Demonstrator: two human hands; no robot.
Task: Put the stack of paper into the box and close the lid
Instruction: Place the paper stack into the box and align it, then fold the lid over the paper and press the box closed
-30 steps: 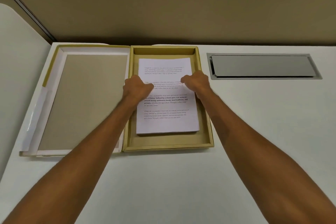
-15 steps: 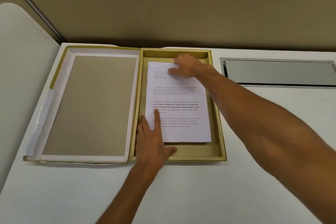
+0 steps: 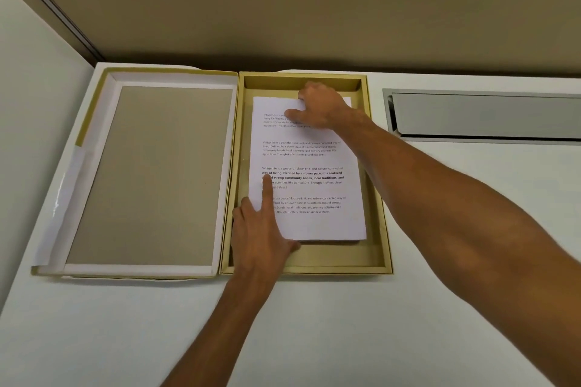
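Printed on the top sheet of the stack of paper [image 3: 309,166]: four short blocks of text, the third partly bold, reading "Village life is a peaceful, close-knit, and nature-connected way of living. Defined by a slower pace, it is centered around strong community bonds, local traditions"; the same wording repeated in the other blocks, partly covered by fingers. Lying flat inside the tan box [image 3: 375,265], nearer the left and far walls, with a bare strip of box floor along the near and right sides. Lid [image 3: 147,176] swung fully open to the left, flat on the white table [image 3: 440,308], grey board lining facing up, white paper border around it. Left hand [image 3: 262,232] at the stack's near left corner, palm down and spread, index finger stretched out over the print, thumb tucked against the near edge; pressing rather than gripping. Right hand [image 3: 320,105] reached across to the stack's far edge, fingers curled over that edge, thumb laid on the sheet; whether the edge is actually pinched cannot be told. Metal cable hatch [image 3: 484,116] set into the table at right. Compared with half a second back, almost no change: both hands in the same places, paper in the same spot, lid just as open.
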